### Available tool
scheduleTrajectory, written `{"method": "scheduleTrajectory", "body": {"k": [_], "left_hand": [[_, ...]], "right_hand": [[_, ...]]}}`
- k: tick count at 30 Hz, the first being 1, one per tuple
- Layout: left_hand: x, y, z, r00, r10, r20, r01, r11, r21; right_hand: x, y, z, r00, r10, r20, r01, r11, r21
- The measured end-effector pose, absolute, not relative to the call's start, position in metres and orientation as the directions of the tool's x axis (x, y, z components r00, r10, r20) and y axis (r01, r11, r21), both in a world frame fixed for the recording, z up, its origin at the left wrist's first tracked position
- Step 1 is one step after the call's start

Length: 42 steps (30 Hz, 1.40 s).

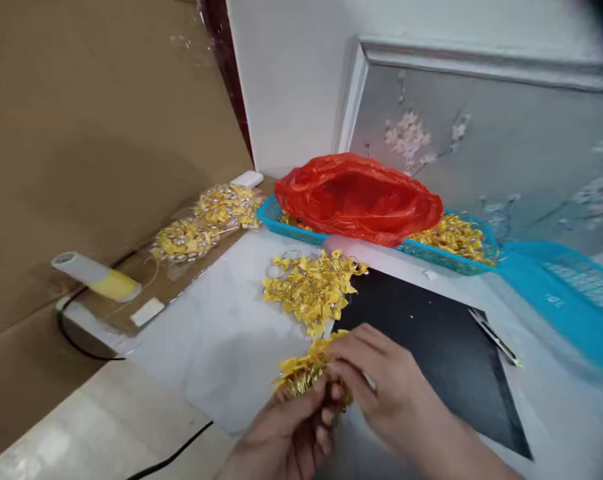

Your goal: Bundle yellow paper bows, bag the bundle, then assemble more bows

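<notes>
Yellow bunch (301,369), one, petal-like pieces with gold strands, in the hands at the near side of the work surface; left hand (296,427), fingers clamped on the bunch's underside; right hand (384,367), thumb and forefinger together at the bunch, anything pinched between them hidden; yellow pile (314,293), one, just beyond; handling, as judged: left grip best steady but light, sparing the petals; right fingertips best taking single strands, untangled, without tugging.

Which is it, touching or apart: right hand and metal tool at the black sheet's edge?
Apart: the head view plainly shows black sheet between the right hand and the metal tool.
</notes>
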State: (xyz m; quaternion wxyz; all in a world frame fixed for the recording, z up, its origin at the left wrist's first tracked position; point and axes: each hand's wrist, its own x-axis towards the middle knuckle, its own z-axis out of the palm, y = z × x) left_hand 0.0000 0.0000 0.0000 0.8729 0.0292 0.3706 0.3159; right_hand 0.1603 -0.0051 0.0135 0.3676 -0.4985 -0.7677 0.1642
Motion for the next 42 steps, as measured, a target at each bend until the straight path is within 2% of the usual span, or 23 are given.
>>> {"method": "scheduleTrajectory", "body": {"k": [5, 7, 11, 18, 20, 22, 26, 29, 31, 33, 37, 42], "left_hand": [[0.003, -0.002, -0.007, 0.518, 0.547, -0.658, -0.553, 0.8, 0.23], [0.003, -0.002, -0.005, 0.526, 0.527, -0.668, -0.54, 0.813, 0.216], [0.004, -0.004, -0.004, 0.552, 0.55, -0.627, -0.535, 0.81, 0.239], [0.004, -0.005, -0.006, 0.535, 0.526, -0.662, -0.564, 0.805, 0.184], [0.002, -0.004, -0.005, 0.505, 0.539, -0.674, -0.583, 0.789, 0.194], [0.0, -0.002, -0.005, 0.48, 0.546, -0.686, -0.606, 0.772, 0.191], [-0.007, 0.004, -0.002, 0.512, 0.568, -0.645, -0.663, 0.738, 0.123], [-0.014, 0.006, 0.002, 0.556, 0.57, -0.605, -0.682, 0.729, 0.06], [-0.017, 0.006, 0.004, 0.539, 0.586, -0.605, -0.702, 0.71, 0.062], [-0.021, 0.004, 0.006, 0.52, 0.592, -0.615, -0.708, 0.702, 0.077], [-0.024, 0.001, 0.007, 0.513, 0.613, -0.601, -0.717, 0.691, 0.091], [-0.024, 0.002, 0.008, 0.489, 0.624, -0.61, -0.712, 0.689, 0.135]], "right_hand": [[0.144, -0.021, 0.006, -0.261, 0.758, 0.598, 0.786, 0.527, -0.324], [0.143, -0.024, 0.008, -0.265, 0.71, 0.653, 0.813, 0.528, -0.244], [0.142, -0.027, 0.012, -0.312, 0.681, 0.662, 0.832, 0.533, -0.157], [0.134, -0.03, 0.004, -0.325, 0.644, 0.692, 0.86, 0.507, -0.068], [0.133, -0.031, 0.004, -0.322, 0.645, 0.693, 0.855, 0.513, -0.08], [0.134, -0.033, 0.006, -0.316, 0.674, 0.668, 0.83, 0.537, -0.149], [0.15, -0.026, 0.013, -0.279, 0.775, 0.567, 0.712, 0.563, -0.419], [0.173, -0.002, 0.012, -0.145, 0.868, 0.474, 0.692, 0.432, -0.578], [0.186, 0.02, 0.006, -0.052, 0.921, 0.386, 0.775, 0.281, -0.567], [0.193, 0.039, -0.001, -0.05, 0.946, 0.319, 0.836, 0.215, -0.506], [0.195, 0.055, -0.011, -0.078, 0.953, 0.294, 0.87, 0.209, -0.446], [0.204, 0.043, -0.007, -0.066, 0.954, 0.293, 0.83, 0.215, -0.514]]}}
